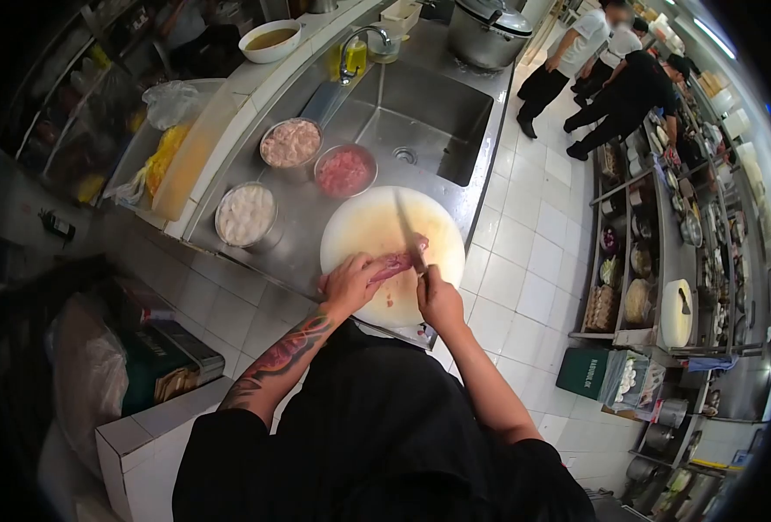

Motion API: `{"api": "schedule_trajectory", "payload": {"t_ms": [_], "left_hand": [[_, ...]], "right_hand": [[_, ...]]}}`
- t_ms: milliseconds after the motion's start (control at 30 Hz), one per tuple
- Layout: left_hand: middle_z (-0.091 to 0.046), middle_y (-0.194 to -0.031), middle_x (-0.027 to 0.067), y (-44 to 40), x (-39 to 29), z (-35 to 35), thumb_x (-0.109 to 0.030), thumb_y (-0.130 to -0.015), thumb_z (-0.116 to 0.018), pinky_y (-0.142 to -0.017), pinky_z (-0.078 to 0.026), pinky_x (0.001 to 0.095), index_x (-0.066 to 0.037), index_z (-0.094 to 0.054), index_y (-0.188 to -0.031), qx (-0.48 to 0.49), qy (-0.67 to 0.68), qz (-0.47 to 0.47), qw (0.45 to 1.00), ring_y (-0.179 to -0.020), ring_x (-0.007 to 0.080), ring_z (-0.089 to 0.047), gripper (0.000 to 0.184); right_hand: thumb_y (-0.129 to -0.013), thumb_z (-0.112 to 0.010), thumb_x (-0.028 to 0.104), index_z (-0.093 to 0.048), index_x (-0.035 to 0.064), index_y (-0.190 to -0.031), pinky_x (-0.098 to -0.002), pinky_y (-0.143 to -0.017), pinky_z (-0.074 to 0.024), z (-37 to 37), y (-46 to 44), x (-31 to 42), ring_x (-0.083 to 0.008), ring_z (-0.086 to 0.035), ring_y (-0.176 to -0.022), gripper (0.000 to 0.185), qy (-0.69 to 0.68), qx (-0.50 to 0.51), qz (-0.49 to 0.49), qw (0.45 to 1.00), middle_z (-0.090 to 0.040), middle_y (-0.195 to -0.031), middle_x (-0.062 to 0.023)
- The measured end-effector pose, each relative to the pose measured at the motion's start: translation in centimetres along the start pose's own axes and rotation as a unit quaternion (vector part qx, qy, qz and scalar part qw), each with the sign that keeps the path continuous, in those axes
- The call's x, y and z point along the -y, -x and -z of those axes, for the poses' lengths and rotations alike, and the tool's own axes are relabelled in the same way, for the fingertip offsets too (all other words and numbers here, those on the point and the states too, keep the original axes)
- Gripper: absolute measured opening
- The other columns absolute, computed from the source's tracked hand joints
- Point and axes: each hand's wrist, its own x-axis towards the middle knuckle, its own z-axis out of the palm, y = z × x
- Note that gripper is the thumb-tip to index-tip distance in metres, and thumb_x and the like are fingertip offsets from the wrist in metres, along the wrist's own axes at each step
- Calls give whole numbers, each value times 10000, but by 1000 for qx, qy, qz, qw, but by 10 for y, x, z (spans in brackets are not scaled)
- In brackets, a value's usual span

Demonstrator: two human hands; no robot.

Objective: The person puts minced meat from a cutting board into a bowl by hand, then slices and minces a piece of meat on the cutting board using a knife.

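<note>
The left grip (353, 283) is closed over a long strip of red meat (392, 264), holding it down on the round white board (359, 219). The right grip (439, 300) is wrapped around the handle of a knife (407, 228), whose blade crosses the meat near its right end and points away from the body. How deep the edge sits cannot be told. A small scrap (390, 301) lies on the board, between the two grips.

The board rests at the near end of a steel desk (303, 228), just beside the sink (442, 113). Left of it stand three bowls: one with white bits (245, 213), one with pale chunks (290, 142), and one with red pieces (345, 170), this last nearest the board. Beyond the sink is a large lidded pot (490, 39). Several people (633, 91) stand well apart, upper right, by the shelves (630, 222).
</note>
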Motion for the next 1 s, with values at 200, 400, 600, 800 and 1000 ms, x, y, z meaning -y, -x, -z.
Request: {"api": "schedule_trajectory", "payload": {"t_ms": [200,400,600,800,1000], "left_hand": [[-662,-1148,51,2,3,-2,-170,-833,-841,-929,-560,431,-160,-777,-1192,1,0,-4,1000,-1102,295,-668,364],[-667,-1146,62,1,7,-3,-150,-827,-842,-912,-562,432,-148,-753,-1197,-2,-1,-16,1000,-1089,303,-676,381],[-671,-1140,112,-1,7,-10,-149,-807,-847,-925,-547,459,-87,-649,-1154,2,26,21,999,-1101,348,-667,405],[-653,-1141,139,6,15,-17,-132,-795,-827,-946,-537,482,-67,-610,-1142,17,36,-1,999,-1118,377,-651,415],[-628,-1202,121,5,14,-1,-134,-800,-806,-961,-543,484,-49,-624,-1124,28,27,-62,997,-1115,376,-650,381]], "right_hand": [[-1070,-592,249,-537,63,-1123,-610,-673,-552,6,10,18,-510,-707,-740,201,-79,-46,10,996,-732,-841,-281],[-1061,-622,208,-516,52,-1154,-588,-671,-546,8,9,21,-505,-706,-771,210,-78,-14,23,997,-742,-879,-253],[-1068,-607,221,-507,63,-1149,-626,-650,-528,1,0,14,-529,-685,-718,204,-55,29,26,998,-700,-783,-296],[-1069,-601,283,-529,57,-1148,-630,-687,-537,-29,2,-5,-535,-703,-766,249,39,72,-17,997,-718,-814,-299],[-1064,-601,250,-495,58,-1164,-638,-693,-538,3,4,24,-533,-701,-770,241,-69,-36,36,996,-722,-835,-297]]}}
